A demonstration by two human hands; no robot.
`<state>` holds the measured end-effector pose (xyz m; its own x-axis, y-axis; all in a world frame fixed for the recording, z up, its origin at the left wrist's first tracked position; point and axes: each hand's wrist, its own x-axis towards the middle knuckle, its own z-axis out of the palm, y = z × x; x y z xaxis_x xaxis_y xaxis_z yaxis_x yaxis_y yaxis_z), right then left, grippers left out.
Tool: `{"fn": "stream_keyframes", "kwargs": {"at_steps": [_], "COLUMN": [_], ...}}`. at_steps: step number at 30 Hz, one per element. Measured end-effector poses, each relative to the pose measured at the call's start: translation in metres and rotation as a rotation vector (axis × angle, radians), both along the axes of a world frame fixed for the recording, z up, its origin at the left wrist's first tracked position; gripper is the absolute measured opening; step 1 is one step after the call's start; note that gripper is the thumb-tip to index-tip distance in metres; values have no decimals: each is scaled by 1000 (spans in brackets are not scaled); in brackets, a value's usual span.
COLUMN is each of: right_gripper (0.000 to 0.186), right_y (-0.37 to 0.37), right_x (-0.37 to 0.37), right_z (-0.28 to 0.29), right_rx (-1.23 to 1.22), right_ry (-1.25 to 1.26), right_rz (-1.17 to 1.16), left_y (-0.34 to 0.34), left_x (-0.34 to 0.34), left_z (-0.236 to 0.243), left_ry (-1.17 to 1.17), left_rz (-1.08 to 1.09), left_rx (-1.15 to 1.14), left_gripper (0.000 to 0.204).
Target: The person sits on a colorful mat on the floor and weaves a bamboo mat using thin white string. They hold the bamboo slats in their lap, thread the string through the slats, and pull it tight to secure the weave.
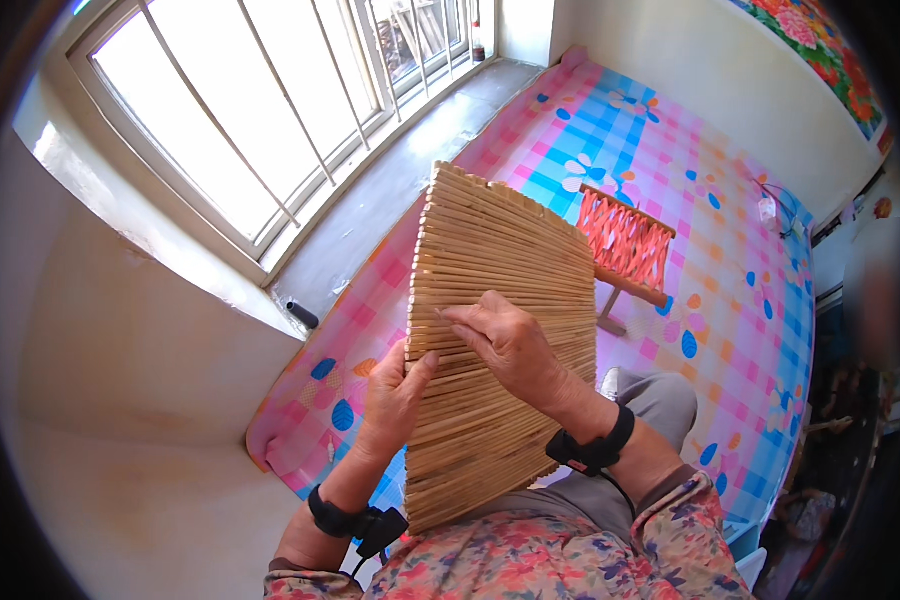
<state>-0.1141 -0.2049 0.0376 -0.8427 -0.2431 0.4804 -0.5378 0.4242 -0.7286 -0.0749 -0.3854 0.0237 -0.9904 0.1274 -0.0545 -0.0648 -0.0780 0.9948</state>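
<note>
A flat mat of straw-coloured stalks [510,250], laid side by side, stands tilted up in front of me. Its lower edge reaches my lap. My left hand [395,395] grips the mat's left edge, thumb on the face toward me and fingers partly hidden behind. Over the middle of that face, near the left edge, my right hand [510,345] is closed in a pinch. Whatever lies between its thumb and fingertips is too small to make out. Black straps with small boxes are on both wrists.
A small folding stool [625,245] with a red woven seat stands beyond the mat on a checked, flowered sheet [710,340]. Left of me are a barred window [240,110] and a grey sill [410,150] with a short black cylinder [302,315]. A cable [785,205] lies at the right.
</note>
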Motion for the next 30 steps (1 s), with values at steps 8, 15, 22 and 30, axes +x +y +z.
{"fn": "stream_keyframes", "kwargs": {"at_steps": [8, 15, 22, 30], "right_gripper": [19, 19, 18, 19], "right_y": [5, 16, 21, 24], "right_x": [-16, -19, -20, -22], "right_z": [-3, -2, -1, -2], "right_rx": [64, 105, 134, 101], "right_ry": [-31, -7, -58, -81], "right_rz": [58, 62, 70, 102], "left_y": [1, 6, 4, 4], "left_x": [-10, -11, -11, -9], "left_z": [-6, -1, 1, 0], "left_ry": [-54, -103, -109, -102], "left_rz": [-16, -20, -36, -36], "left_rx": [-24, 25, -12, -15], "left_gripper": [33, 39, 38, 37]}}
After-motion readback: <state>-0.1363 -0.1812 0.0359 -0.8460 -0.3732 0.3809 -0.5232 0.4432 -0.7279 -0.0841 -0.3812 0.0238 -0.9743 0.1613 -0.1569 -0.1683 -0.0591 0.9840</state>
